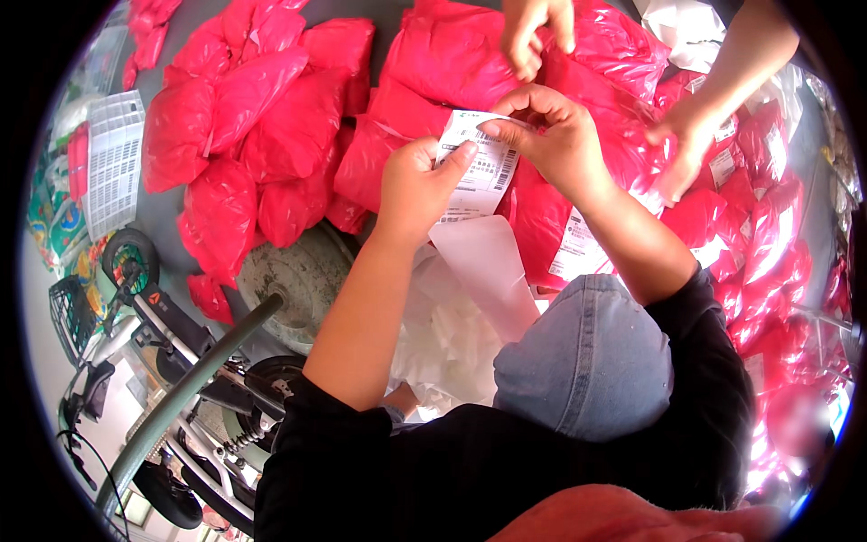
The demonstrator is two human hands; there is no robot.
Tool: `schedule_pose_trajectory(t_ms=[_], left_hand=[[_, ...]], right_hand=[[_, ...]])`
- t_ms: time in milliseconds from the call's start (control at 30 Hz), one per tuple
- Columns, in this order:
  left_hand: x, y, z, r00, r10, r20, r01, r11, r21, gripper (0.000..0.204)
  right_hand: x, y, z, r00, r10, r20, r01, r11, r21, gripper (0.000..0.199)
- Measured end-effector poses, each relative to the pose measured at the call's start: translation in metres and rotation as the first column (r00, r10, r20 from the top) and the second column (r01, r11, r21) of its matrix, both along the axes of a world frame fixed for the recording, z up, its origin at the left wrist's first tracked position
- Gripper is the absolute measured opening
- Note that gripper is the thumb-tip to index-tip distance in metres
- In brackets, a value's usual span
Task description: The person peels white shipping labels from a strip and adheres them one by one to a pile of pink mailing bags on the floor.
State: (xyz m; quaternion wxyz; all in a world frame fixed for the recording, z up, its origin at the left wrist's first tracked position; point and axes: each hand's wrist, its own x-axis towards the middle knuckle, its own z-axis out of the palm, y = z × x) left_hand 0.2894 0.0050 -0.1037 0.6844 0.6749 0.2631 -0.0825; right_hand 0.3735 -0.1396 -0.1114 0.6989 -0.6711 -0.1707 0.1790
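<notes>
the white shipping label (479,163) with black bars and print sits just above the middle of the view, pinched between both of the person's hands. the left hand (417,185) is closed on its left edge, thumb pressed across the front of the paper. the right hand (551,131) grips the label's upper right corner at about 2 o'clock from the label's centre, fingers curled over the top edge. from the label's lower edge, at 6 o'clock, a plain white backing strip (488,266) hangs down and curls toward the person's lap.

right behind the label, from 10 to 2 o'clock, lie the pink plastic parcel bags (271,117), heaped on a grey floor (167,212); more of them run down the right side at 3 o'clock, several already carrying white labels. at 12 o'clock another person's hand (533,32) reaches down onto a pink bag, and a second hand of that person (682,149) rests on the bags at 2 o'clock.

below the hands, at 5 o'clock, the person's knee in blue denim (587,357) shows, with the black sleeves of the person's top around it. a pile of crumpled white paper (452,343) lies at 6 o'clock, between the forearms. at 7 o'clock a round grey disc (298,280) lies on the floor, and beyond it, at 8 o'clock, stands a scooter (153,307) with a grey-green bar crossing in front of it. a white perforated basket (113,158) lies at 9 o'clock.
</notes>
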Motion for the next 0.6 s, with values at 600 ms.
schedule_pose_trajectory(t_ms=[600], left_hand=[[-0.049,-0.067,-0.024,0.799,-0.395,-0.454,0.014,0.766,-0.642,0.051]], right_hand=[[0.062,-0.126,-0.039,0.963,-0.268,-0.036,0.23,0.881,-0.413,0.018]])
